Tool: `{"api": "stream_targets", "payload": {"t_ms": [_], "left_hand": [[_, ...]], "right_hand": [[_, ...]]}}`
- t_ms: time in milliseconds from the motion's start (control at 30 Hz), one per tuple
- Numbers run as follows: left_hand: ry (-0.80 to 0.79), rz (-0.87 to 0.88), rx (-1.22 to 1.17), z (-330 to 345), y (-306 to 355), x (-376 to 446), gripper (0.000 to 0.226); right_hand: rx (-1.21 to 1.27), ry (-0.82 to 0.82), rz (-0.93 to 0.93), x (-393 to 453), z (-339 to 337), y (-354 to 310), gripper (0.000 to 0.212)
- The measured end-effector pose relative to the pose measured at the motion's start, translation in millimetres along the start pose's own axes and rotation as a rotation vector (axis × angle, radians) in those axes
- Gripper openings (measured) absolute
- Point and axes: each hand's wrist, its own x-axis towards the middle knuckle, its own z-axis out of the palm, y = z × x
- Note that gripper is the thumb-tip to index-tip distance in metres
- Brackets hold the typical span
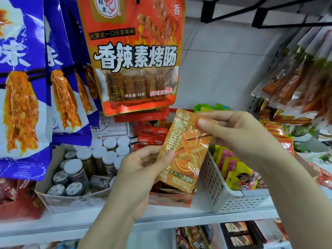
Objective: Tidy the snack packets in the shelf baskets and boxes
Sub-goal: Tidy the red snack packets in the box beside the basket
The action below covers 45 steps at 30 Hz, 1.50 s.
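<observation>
1. Step in hand: one orange packet (183,150) is up at frame centre, held w/ both hands, prob. being sorted to its spot.
2. Left hand (143,169) grips the packet's lower left edge, thumb on the front, fingers behind.
3. Right hand (231,133) pinches its upper right corner, thumb on the front.
4. Next: needs a pick of container. The box (172,200) right below holds similar orange packets, likely home; lower it in flat.
5. Around: white basket (221,184) lower right w/ yellow packets; jar box (53,196) lower left.
6. In the way: hanging red pack (134,54) and blue bags (23,87) crowd the top; basket wall sits just beside the drop spot.
</observation>
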Motion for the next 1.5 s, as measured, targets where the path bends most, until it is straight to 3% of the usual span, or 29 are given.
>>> {"api": "stream_targets", "payload": {"t_ms": [67, 167, 233, 267, 333, 400, 600, 900, 1000, 1133, 1200, 1300, 1500], "left_hand": [[0.008, 0.049, 0.082, -0.7, -2.6, 1.0, 0.021], [0.097, 0.291, 0.494, -6.5, -8.9, 4.6, 0.018], [0.084, 0.509, 0.975, -9.6, -13.8, 8.0, 0.043], [0.009, 0.534, 1.161, -9.7, -18.1, 9.9, 0.061], [-0.125, 0.467, 1.397, -7.6, -26.8, 12.4, 0.090], [-0.185, 0.432, 1.502, -6.3, -36.3, 13.3, 0.104], [-0.224, 0.489, 1.519, -15.0, -34.3, 12.3, 0.109], [-0.229, 0.550, 1.527, -17.8, -37.1, 19.3, 0.101], [-0.229, 0.560, 1.506, -18.6, -39.2, 25.6, 0.098], [-0.231, 0.591, 1.464, -19.8, -37.3, 29.2, 0.093], [-0.228, 0.607, 1.443, -20.4, -37.5, 27.7, 0.091], [-0.229, 0.620, 1.429, -22.2, -39.3, 26.9, 0.089], [-0.239, 0.623, 1.412, -24.5, -39.2, 25.1, 0.086]], "right_hand": [[-0.183, 0.093, -0.090, -0.8, 2.8, -2.8, 0.009], [-0.423, 0.363, -0.234, 3.0, -6.7, -4.5, 0.016], [-0.585, 0.546, -0.340, 4.0, -13.4, -5.6, 0.015], [-0.637, 0.597, -0.386, 4.0, -13.0, -4.3, 0.015], [-0.725, 0.629, -0.427, 5.3, -5.6, 2.2, 0.010], [-0.839, 0.615, -0.433, 7.6, 6.4, 10.9, 0.008], [-0.999, 0.464, -0.401, 17.1, 31.8, 29.5, 0.012], [-1.170, 0.105, -0.028, 31.0, 48.4, 69.0, 0.020], [-1.119, 0.037, 0.017, 33.5, 42.7, 64.0, 0.021], [-1.126, -0.183, 0.169, 30.6, 35.3, 41.1, 0.024], [-1.163, -0.134, 0.163, 40.0, 38.3, 32.4, 0.024], [-1.239, 0.094, 0.067, 64.2, 51.7, 26.4, 0.029], [-1.506, 0.047, 0.223, 82.6, 70.2, 39.1, 0.036]]}}
